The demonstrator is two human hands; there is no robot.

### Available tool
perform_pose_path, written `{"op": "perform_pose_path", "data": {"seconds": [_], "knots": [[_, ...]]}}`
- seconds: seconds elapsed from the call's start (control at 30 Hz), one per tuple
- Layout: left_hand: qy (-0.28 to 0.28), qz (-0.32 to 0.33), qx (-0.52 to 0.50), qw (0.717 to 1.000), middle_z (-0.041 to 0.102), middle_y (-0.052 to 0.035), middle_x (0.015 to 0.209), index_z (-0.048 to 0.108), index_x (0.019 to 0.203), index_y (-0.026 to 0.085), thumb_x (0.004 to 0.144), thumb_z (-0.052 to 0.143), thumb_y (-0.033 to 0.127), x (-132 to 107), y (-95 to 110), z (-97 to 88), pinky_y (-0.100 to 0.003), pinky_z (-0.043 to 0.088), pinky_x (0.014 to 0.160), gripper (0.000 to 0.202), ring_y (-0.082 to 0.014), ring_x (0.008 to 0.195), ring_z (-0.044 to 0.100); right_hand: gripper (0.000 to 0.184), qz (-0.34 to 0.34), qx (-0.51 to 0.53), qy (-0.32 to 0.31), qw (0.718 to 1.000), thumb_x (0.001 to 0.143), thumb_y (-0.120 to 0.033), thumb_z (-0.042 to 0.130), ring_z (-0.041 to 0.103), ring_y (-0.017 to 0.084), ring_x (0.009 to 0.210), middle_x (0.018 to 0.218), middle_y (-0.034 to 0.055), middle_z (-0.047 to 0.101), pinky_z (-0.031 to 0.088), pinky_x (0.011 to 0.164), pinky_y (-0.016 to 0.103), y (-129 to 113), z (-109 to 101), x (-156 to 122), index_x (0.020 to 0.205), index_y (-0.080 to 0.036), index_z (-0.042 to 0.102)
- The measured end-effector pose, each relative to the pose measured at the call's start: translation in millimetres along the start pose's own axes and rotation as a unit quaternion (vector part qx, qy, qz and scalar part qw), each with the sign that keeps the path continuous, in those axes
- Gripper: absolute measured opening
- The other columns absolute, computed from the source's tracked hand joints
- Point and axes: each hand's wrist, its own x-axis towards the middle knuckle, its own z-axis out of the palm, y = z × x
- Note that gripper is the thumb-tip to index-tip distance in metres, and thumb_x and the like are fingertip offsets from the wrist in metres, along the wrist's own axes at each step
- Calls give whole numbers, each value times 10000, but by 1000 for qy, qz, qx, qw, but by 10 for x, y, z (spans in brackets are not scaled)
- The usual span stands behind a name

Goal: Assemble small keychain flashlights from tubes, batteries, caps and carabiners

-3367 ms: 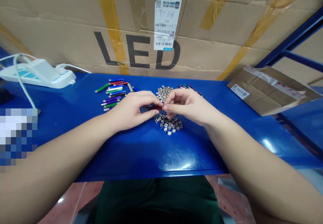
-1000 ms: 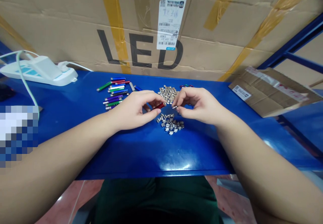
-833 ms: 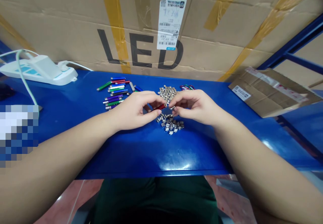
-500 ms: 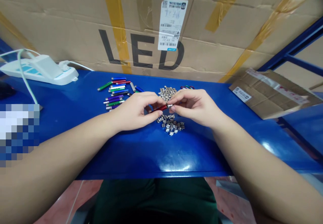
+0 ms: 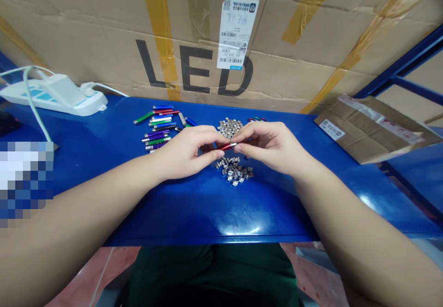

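The left hand [image 5: 183,152] and right hand [image 5: 270,145] are together, both pinching one small red tube [image 5: 226,146] just above the silver heap [image 5: 235,171]. Fingers hide most of the tube. Behind the heap lie round silver bits [image 5: 230,126]. Left of it are coloured tubes [image 5: 159,127], and far left a white plug strip [image 5: 55,97]. Far right sits a flat brown box [image 5: 374,127]. The table [image 5: 207,205] is shiny blue. A big cardboard box [image 5: 104,34] marked LED stands behind.
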Motion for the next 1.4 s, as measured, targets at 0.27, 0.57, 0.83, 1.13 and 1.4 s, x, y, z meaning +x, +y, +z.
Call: {"op": "perform_pose_path", "data": {"seconds": [0.27,0.57,0.83,1.13,1.4], "knots": [[-3,-13,-34,999,763,-54,1024,775,1178,194,1013,658,307,-1,-20,21,-304,556,855,232,-186,940,705,163,16,14,-21,1000,826,-324,882,706,183,790,864,44,775,583,747,330,19,-41,13,883,-200,795],[-15,15,1,1000,732,-53,1006,768,1126,174,1001,672,227,-2,12,2,-289,554,863,166,-175,945,693,388,101,-13,-10,995,885,-546,810,644,151,579,652,4,663,529,567,278,13,82,21,848,-179,690],[-2,-12,1,1000,732,-60,1008,765,1094,161,986,690,277,3,-3,11,-274,572,781,175,-166,877,694,226,23,6,-25,999,893,-349,820,698,166,761,856,43,740,575,708,301,34,80,-13,972,-172,705],[-10,-55,21,998,717,-47,999,773,1112,185,973,679,291,5,-42,-15,-285,555,771,198,-169,874,692,102,-15,-122,6,992,915,-282,757,695,180,785,883,46,738,575,747,330,109,21,-2,929,-183,734],[-9,-51,27,998,723,-38,1007,768,1115,191,982,672,295,10,-38,-29,-326,552,877,194,-182,939,695,80,-33,-152,4,988,936,-256,728,666,166,750,850,32,736,535,715,314,59,-21,-2,909,-181,733]]}}
